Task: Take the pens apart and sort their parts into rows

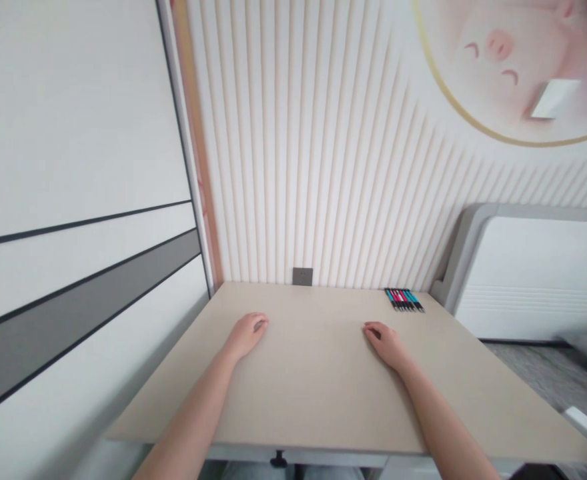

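Note:
My left hand (247, 333) rests on its side on the beige desk (318, 393), left of the middle. Its fingers curl loosely in to the thumb, and I see nothing held. On the right half, my right hand (384, 341) lies in much the same way, fingers and thumb curled together around a small shadowed gap. The hands are well apart. Beyond my right hand, near the desk's back edge, several pens (404, 300) lie side by side in a row. They are teal, pink and black; neither hand touches them.
A dark socket plate (302, 277) sits on the ribbed wall (293, 147) behind the desk. To the left rises a white cabinet panel (73, 120) with grey bands. A grey-framed headboard (538, 273) stands at the right. A black knob (278, 459) shows under the front edge.

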Motion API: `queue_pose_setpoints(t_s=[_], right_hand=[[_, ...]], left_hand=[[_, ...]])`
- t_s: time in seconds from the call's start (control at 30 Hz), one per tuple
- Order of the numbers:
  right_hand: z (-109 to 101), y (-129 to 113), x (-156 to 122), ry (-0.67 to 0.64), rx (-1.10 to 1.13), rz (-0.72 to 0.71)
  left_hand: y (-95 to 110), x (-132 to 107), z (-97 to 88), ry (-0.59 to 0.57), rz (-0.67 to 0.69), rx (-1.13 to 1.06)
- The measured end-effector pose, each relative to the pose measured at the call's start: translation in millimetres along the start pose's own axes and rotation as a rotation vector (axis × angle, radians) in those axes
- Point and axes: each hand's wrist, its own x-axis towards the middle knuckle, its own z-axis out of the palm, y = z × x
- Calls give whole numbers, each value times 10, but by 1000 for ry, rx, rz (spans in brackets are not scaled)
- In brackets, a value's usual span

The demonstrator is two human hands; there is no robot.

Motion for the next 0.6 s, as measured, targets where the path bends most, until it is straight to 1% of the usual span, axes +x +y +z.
queue_pose_setpoints(t_s=[0.07,0.17,0.3,0.37,0.47,0.53,0.6], right_hand=[[18,22,13,4,-21,-25],[59,60,68,10,-80,-63],[94,108,209,37,-232,-60],[85,143,306,68,-326,-20],[34,247,472,166,-486,66],[-22,365,590,243,-585,132],[-94,526,710,292,-659,224]], left_hand=[[30,-15,-8,-8,-4,22],[66,-12,5,-23,5,115],[52,60,60,-31,39,260],[18,128,76,-56,62,298],[-39,275,85,-121,200,305],[-66,392,98,-104,236,300],[-85,507,129,-57,216,274]])
